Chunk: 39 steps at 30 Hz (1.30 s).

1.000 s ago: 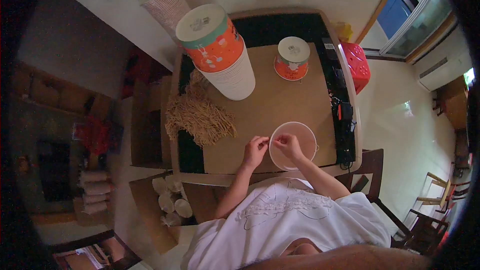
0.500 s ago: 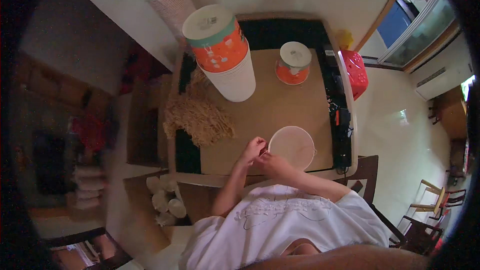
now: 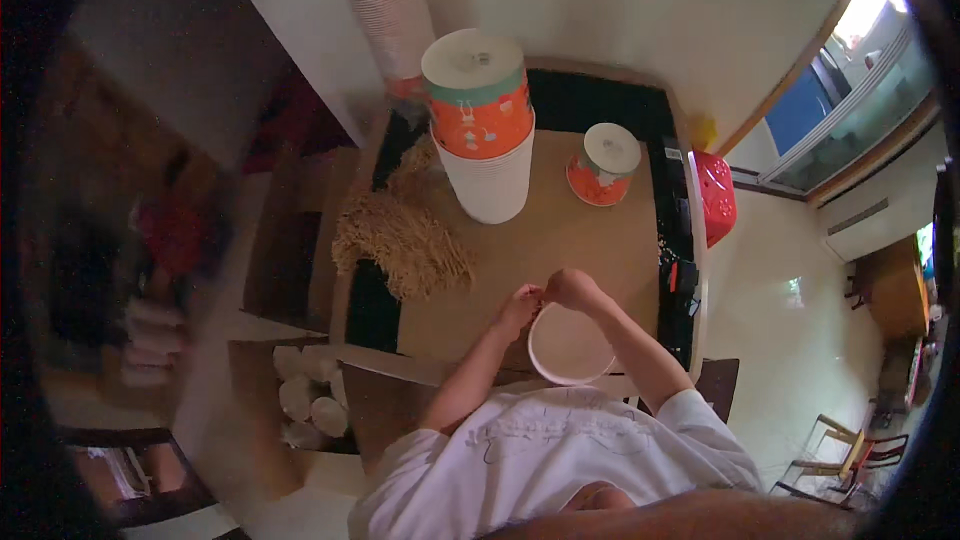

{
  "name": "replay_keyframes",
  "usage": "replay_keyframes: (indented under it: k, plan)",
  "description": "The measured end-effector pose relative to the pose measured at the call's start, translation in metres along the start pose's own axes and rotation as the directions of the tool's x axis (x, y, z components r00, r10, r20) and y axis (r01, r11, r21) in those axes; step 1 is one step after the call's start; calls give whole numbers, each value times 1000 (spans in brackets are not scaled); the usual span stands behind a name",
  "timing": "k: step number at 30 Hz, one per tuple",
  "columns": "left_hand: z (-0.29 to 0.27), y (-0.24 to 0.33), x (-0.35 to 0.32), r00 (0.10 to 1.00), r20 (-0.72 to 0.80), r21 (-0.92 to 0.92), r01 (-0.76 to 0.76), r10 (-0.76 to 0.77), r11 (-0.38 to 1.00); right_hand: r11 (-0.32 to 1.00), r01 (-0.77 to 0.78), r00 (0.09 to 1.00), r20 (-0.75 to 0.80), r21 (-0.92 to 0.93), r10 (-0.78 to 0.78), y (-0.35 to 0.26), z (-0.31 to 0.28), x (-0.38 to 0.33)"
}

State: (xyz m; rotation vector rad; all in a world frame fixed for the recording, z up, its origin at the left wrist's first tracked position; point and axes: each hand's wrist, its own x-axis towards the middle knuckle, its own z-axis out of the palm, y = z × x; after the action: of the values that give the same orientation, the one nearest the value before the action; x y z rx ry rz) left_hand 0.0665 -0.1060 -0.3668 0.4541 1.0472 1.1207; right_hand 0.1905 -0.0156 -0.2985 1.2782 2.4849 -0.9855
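My left hand (image 3: 518, 306) and right hand (image 3: 572, 290) pinch the far rim of the white paper bowl (image 3: 570, 345); seating it on the table (image 3: 560, 230) likely needs steady grip.

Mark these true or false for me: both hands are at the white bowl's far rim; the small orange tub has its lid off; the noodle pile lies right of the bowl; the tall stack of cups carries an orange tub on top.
1. Both hands meet at the far rim of the white bowl. True: the left hand and the right hand are together there.
2. The small orange tub has its lid off. False: a white lid covers it.
3. The noodle pile lies right of the bowl. False: it lies to the left, farther back on the table.
4. The tall stack of cups carries an orange tub on top. True.
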Motion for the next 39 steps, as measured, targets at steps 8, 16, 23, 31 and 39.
replay_keyframes:
  k: [8, 16, 23, 31, 39]
  plan:
    - [5, 8, 0, 1000, -18, -57, -4, 3, 998, 849, 22, 999, -50, 528, 5, 14, 10, -12]
    - [-5, 49, -22, 980, 193, 417, -121, 43, 901, 731, 90, 991, -131, 676, -1, 22, 24, -11]
    - [3, 60, -28, 951, 174, 681, -304, 256, 666, 699, 31, 995, -91, 714, 49, 15, 18, -16]
    - [6, 52, -27, 850, 330, 844, -460, 411, 275, 667, 88, 988, -148, 740, 35, 16, 19, -16]
    - [9, 38, -23, 885, 214, 746, -421, 413, 516, 732, 80, 992, -123, 676, 5, 15, 17, -20]
